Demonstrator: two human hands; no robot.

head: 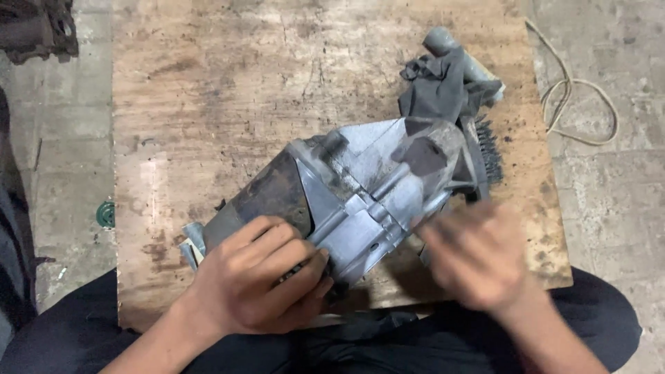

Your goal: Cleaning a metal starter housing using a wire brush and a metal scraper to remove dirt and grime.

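A person's left hand (260, 277), fingers curled, grips the grey motor housing (346, 197) at the wooden board's (208, 90) near edge. The blurred right hand (478, 253) rubs its flank; finger state cannot be told. Steady bracing would likely keep the casing from rolling

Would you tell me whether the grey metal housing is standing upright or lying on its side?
Lying on its side: the grey metal housing stretches lengthwise across the wooden board.

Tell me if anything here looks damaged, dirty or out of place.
The grey metal housing under both hands lies tilted across the stained wooden board, its dark end grimy and its paint worn. A dark rag is crumpled at its far end. The right hand is blurred.
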